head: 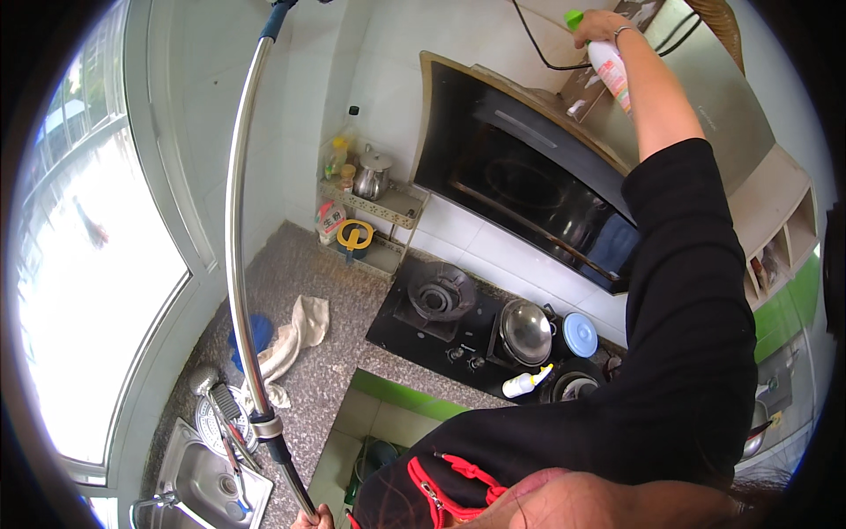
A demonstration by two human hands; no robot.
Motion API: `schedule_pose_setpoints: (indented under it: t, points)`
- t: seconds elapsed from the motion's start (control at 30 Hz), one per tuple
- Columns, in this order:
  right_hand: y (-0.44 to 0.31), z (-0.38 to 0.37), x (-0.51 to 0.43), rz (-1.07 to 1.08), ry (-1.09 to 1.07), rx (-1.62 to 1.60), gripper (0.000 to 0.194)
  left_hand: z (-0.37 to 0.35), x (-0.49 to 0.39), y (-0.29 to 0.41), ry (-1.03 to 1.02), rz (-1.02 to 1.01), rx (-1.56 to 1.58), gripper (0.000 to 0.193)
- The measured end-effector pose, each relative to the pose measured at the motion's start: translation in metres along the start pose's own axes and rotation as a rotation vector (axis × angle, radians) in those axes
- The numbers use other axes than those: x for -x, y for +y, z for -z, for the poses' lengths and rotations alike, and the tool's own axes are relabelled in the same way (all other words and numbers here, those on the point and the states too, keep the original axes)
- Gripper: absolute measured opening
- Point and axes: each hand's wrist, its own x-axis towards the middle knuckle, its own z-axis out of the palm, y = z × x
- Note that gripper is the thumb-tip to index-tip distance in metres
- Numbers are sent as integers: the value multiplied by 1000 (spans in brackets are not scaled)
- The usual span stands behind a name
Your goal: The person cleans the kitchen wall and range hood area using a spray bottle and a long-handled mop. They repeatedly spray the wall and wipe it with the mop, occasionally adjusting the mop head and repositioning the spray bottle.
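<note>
My right hand [600, 26] is raised high at the upper right, gripping a white spray bottle [609, 66] with a green trigger head. Beside it, white foam [576, 106] clings to the brown side panel and duct cover [700, 99] above the range hood [522, 172]. At the bottom edge, my left hand [316, 518] is closed around the lower end of a long metal telescopic pole [236, 198]. The pole rises past the window side to a dark blue fitting [277, 20]; its far end leaves the top of the view.
Below the hood is a black gas cooktop [423, 337] with a lidded pan [525, 332] and another spray bottle [522, 385]. A corner rack [396, 205] holds a metal pot [373, 175]. A cloth [301, 337] lies near the steel sink [205, 483]. A black cable [535, 49] hangs by the duct.
</note>
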Motion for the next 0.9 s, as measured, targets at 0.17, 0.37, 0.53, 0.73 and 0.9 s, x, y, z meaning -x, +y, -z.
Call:
schedule_pose_setpoints:
  t: [0.17, 0.37, 0.53, 0.73, 0.9]
  points:
    - [-23, -16, 11, 47, 26, -8, 46, 2, -5, 0, 27, -54, -6, 24]
    - [-22, -11, 25, -119, 123, -335, 36, 2, -24, 11, 18, -78, 30, 24]
    - [-8, -10, 102, -5, 281, -758, 15, -2, -37, 23, 12, -97, 11, 26]
    - [8, -7, 171, 59, 51, -763, 14, -4, -46, 47, 23, -117, -18, 28]
    - [19, -16, 192, 89, -53, -695, 15, -6, -53, 67, 58, -131, -50, 30]
